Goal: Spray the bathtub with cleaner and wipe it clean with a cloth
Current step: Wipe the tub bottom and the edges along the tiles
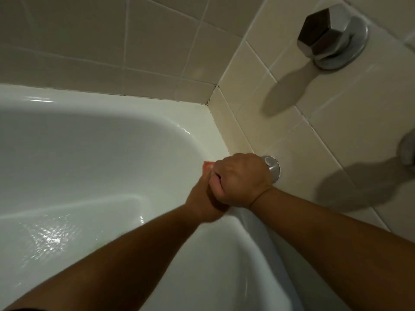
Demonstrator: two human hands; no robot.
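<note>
The white bathtub [94, 153] fills the left and lower part of the view, and its floor shines wet at the lower left. My two hands meet above the tub's right end, beside the rim. My right hand [242, 178] lies on top with its fingers curled over my left hand [204, 200], which shows only edge-on beneath it. A small orange-pink piece, apparently a cloth [207, 165], sticks out at the fingertips. How my left fingers lie is hidden. No spray bottle is in view.
A round chrome fitting [274, 168] sits on the tiled wall just behind my right hand. Higher on that beige tiled wall is a chrome tap handle [325, 32], and part of another fixture [407, 149] shows at the right edge.
</note>
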